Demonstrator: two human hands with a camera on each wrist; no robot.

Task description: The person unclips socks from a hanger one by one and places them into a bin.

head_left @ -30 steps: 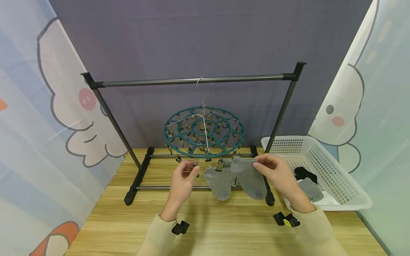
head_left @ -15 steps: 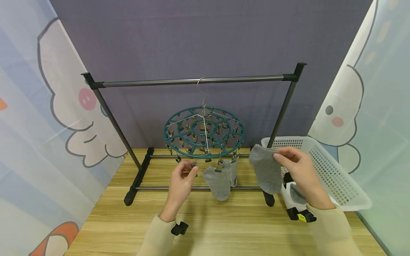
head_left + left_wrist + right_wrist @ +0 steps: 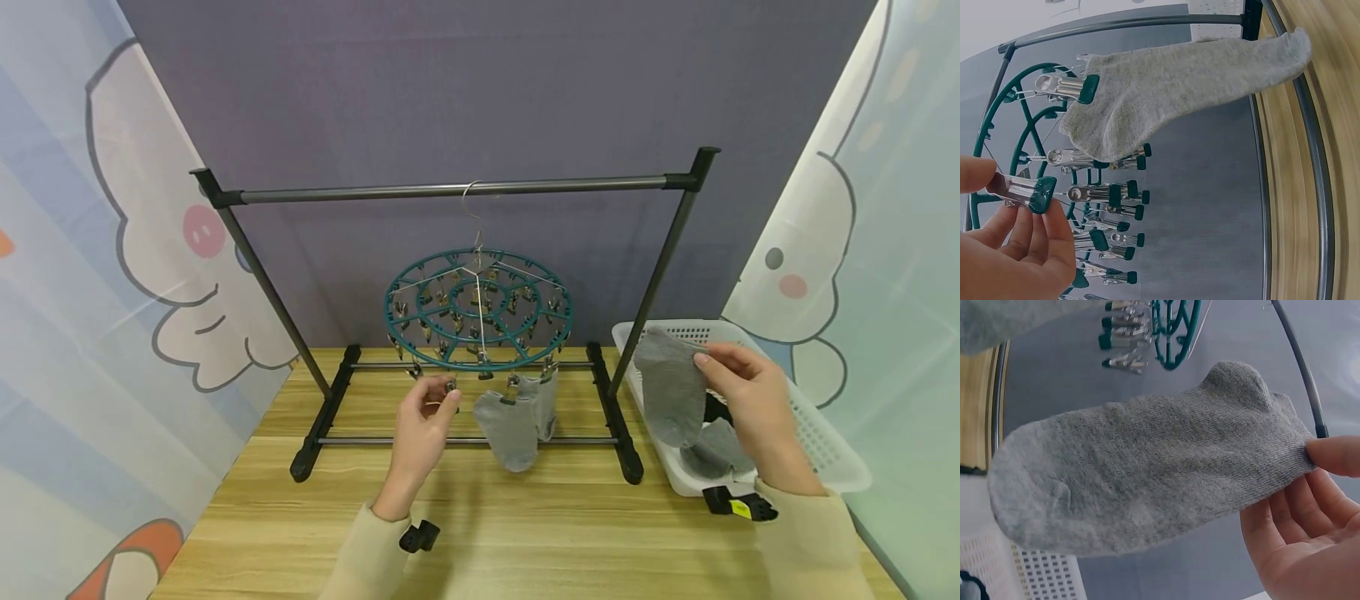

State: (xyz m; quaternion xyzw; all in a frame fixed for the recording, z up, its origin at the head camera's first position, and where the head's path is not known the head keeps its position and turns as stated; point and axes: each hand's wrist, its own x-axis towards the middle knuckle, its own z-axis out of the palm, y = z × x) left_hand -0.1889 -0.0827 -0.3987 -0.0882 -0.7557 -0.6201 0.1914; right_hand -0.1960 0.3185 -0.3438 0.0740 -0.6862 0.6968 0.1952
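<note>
My left hand (image 3: 422, 427) pinches a metal clip (image 3: 1022, 191) with green tips between thumb and fingers. The clip belongs to a round green sock hanger (image 3: 450, 365) with several such clips. Thumb and fingers of my right hand (image 3: 757, 408) pinch a grey sock (image 3: 1147, 472) at its cuff. In the head view that sock hangs in front of the white basket at the right. A lighter grey sock (image 3: 1191, 81) is clipped to the hanger's near right side, and another grey sock (image 3: 547, 408) hangs just behind it.
The hanger hooks over the bar (image 3: 337, 194) of a black-footed rack (image 3: 281, 292) on the wooden table (image 3: 525, 533). A white perforated basket (image 3: 817, 425) holds a black cloth item (image 3: 716, 409) and a grey one (image 3: 723, 446). A dark curtain stands behind.
My right hand has moved right with the grey sock, away from the hanging socks to over the basket. The left hand stays at its clip, shifted only slightly.
</note>
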